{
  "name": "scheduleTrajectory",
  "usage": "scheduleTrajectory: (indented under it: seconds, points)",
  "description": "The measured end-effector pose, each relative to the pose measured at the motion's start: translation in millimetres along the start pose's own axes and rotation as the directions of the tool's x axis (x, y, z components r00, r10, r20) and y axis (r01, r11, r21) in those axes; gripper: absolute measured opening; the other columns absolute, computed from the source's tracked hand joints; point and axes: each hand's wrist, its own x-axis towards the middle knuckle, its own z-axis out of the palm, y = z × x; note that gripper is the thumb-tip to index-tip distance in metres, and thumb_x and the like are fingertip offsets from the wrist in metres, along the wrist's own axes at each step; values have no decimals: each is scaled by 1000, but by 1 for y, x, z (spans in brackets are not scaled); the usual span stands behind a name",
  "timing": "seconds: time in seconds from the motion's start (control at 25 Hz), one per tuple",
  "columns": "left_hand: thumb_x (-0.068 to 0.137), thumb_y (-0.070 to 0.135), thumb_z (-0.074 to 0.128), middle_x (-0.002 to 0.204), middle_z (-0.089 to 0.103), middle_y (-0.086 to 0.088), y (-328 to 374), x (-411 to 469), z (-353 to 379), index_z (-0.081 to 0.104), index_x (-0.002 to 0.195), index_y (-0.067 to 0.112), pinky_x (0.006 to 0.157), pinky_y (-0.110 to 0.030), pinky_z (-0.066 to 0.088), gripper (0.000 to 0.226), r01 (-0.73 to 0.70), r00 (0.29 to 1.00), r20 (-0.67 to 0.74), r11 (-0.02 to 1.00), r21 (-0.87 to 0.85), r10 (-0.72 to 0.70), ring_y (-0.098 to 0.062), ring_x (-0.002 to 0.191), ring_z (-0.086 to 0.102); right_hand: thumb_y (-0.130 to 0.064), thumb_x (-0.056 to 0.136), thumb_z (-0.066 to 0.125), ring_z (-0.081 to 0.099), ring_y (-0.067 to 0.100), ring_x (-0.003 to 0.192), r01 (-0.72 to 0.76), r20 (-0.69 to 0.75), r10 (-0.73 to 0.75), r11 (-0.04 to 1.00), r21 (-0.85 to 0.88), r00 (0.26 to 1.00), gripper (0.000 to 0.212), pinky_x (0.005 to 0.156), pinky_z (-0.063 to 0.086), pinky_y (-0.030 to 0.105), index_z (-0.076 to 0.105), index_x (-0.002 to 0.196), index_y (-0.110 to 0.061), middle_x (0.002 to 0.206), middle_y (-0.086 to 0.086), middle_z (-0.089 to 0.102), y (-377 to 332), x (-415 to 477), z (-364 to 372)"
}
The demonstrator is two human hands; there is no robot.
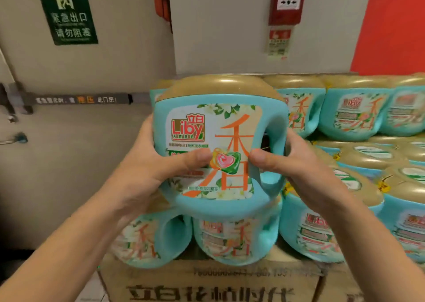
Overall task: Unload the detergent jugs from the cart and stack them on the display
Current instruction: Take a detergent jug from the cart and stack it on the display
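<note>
Holding a teal Liby detergent jug (pixel 207 122) upright, left grip (pixel 142 163) and right grip (pixel 303 163) clasp its sides; stacked jugs (pixel 351 113) at three o'clock.

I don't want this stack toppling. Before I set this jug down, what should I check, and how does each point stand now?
1. Two-handed grip on the held jug: ok. The left hand holds its side and the right hand its handle side.
2. Jug upright, gold cap on top: ok.
3. Label faces front, like the neighbouring jugs: ok.
4. Lower left jug and lower right jug stand side by side beneath: ok.
5. Cardboard box under them firm: cannot tell.
6. Held jug already resting on them: cannot tell.
</note>
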Motion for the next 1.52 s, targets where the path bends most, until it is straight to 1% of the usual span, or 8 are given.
scheduleTrajectory:
  seconds: [0.36,0.52,0.68,0.84,1.12,1.28,1.4,1.52]
  points:
    - [26,44,96,119,69,2,-49,172,-11,37,137,26,94,-48,54,127,-13,1000,22,996,83,12,-19,109,67,-30,55,87,69,-3,85,-104,-167,53,944,-314,984,57,63,51,8,64,107,-22,95,-12,75,18,132,-64]
    - [28,45,96,139,54,2,-86,214,-13,19,151,31,104,-49,45,146,-14,1000,14,982,189,12,-21,126,54,-20,63,88,67,0,93,-120,-256,6,895,-431,967,58,76,54,19,61,114,-16,104,-8,71,57,159,-70]
    - [37,49,87,120,49,30,-114,224,-17,26,148,28,81,-2,44,128,-153,984,-45,944,291,173,18,107,51,-34,62,89,58,16,110,-132,-337,-141,731,-670,931,69,92,52,38,56,119,-16,117,-1,64,81,172,-64]
    - [39,46,88,124,56,20,-131,227,-19,33,137,38,86,-19,50,113,-146,985,-60,967,208,161,4,113,55,-36,66,87,55,13,108,-104,-335,-199,703,-703,921,70,93,50,36,51,124,-18,118,-4,61,95,174,-58]
    - [42,49,85,125,59,14,-133,229,-17,39,139,30,78,-14,49,109,-99,989,-91,979,180,117,2,110,55,-44,76,77,54,13,114,-121,-329,-242,608,-785,913,71,96,47,32,49,134,-16,129,-2,59,89,170,-66]
    - [46,51,80,119,60,18,-132,230,-12,40,141,30,79,-19,49,106,-73,989,-112,977,201,97,4,105,55,-37,79,76,53,26,114,-176,-490,-490,554,-814,721,60,94,43,34,54,127,-9,122,9,57,74,164,-93]
    - [47,52,80,121,59,16,-132,230,-11,37,143,30,79,-19,48,107,-59,990,-112,976,211,84,3,105,55,-50,64,84,37,29,129,-427,-748,-334,658,-621,573,98,108,33,41,34,138,-9,136,12,40,74,158,-120]
    - [42,53,80,133,55,7,-133,230,-13,30,144,26,88,-30,51,117,-16,990,-133,981,195,42,-10,114,55,-44,58,90,41,30,132,-458,-788,-77,777,-431,611,117,111,35,49,17,144,-13,140,12,43,85,152,-134]
